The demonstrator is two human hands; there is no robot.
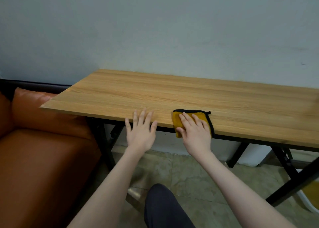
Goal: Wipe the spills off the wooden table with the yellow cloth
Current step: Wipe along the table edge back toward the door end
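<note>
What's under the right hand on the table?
The yellow cloth, folded and black-edged, lies flat under the right hand at the table front edge. Any spill beneath the cloth is covered, so it can't be seen.

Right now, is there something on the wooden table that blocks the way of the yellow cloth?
Nothing visible does. The right hand presses flat on the yellow cloth at the near edge of the wooden table. The left hand hovers open beside it, to the left. No spills are discernible.
</note>
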